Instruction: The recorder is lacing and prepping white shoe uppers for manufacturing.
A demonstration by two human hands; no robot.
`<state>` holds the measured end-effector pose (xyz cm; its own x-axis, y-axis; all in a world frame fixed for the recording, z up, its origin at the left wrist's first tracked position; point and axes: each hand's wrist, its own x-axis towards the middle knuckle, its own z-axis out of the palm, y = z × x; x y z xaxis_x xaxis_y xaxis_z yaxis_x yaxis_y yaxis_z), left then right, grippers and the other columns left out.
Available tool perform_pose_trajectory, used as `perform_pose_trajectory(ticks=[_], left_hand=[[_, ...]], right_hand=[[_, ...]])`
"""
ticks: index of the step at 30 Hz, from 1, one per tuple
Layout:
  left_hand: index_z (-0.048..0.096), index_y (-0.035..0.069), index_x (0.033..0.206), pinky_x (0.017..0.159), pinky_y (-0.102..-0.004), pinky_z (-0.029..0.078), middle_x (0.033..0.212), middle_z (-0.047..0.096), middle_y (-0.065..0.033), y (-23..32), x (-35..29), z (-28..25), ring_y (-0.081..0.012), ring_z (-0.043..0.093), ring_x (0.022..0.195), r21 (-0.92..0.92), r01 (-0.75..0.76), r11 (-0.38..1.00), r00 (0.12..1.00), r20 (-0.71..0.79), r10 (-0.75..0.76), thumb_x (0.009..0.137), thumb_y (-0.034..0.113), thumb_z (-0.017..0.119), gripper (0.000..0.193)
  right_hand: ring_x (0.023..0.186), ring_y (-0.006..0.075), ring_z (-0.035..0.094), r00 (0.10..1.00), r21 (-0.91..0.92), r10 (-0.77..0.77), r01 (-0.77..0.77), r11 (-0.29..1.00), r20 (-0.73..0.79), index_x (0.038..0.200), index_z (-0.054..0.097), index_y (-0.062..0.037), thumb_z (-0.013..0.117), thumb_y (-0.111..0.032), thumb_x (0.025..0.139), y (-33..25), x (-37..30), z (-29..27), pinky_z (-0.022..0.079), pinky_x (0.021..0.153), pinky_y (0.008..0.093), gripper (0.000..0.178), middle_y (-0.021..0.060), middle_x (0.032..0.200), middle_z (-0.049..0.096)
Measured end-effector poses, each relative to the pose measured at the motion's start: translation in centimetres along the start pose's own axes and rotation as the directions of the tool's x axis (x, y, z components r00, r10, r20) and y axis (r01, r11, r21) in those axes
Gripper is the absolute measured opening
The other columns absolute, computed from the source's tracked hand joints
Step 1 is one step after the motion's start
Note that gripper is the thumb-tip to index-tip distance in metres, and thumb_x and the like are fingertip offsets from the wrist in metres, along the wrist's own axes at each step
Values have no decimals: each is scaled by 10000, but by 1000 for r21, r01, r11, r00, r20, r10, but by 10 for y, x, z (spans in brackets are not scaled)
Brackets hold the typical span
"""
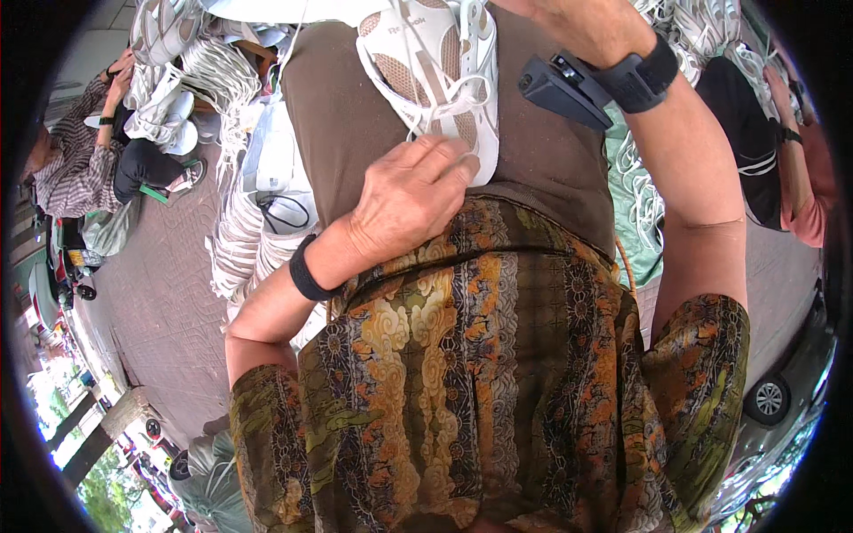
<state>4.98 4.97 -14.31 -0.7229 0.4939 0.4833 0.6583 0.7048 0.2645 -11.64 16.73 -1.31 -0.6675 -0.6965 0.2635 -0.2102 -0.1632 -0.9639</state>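
A white sneaker [484,133] with tan mesh panels lies on my lap, over my brown trousers [324,98]. Its white laces [462,99] are threaded and crossed, with a loose strand running up toward the top edge. My left hand [418,185] is closed over the sneaker's near end, fingers curled against it; whether a lace is pinched under them is hidden. Reaching in from the right, my right hand [569,22] is cut off by the top edge beyond the shoe, so its fingers are out of sight. A black device [564,91] is strapped at that wrist.
White laces and shoes [240,249] are heaped beside my left leg. More laces lie on a green bag [635,204] at my right. One person [80,169] sits at the far left among shoes, another [795,169] at the right. A parked car [769,400] stands behind on the right.
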Motion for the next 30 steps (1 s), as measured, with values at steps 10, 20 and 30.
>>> perform_pose_trajectory(ticks=[10,20,30], left_hand=[[638,40,1144,984,-401,504,1289,589,-136,-2,-7,19,-308,553,1220,-41,60,997,988,143,-53,720,12,646,425],[644,8,1093,981,-390,498,1208,602,-149,-4,-7,29,-318,568,1182,-52,74,996,993,100,-69,751,8,613,343],[642,19,1070,949,-416,502,1198,605,-122,-6,-7,22,-318,579,1148,-103,135,985,976,184,-115,767,54,615,306]], right_hand=[[505,98,532,990,-95,3,10,995,142,793,559,-7,420,-199,1043,-33,-21,28,481,474,228,345,22,665,531],[554,95,543,950,-294,85,8,956,300,895,554,-2,337,-108,1061,-38,-17,40,499,528,229,293,21,780,549],[558,66,506,974,-249,19,39,968,225,917,555,-1,350,-123,1063,-42,-1,34,476,529,204,279,15,800,558]])
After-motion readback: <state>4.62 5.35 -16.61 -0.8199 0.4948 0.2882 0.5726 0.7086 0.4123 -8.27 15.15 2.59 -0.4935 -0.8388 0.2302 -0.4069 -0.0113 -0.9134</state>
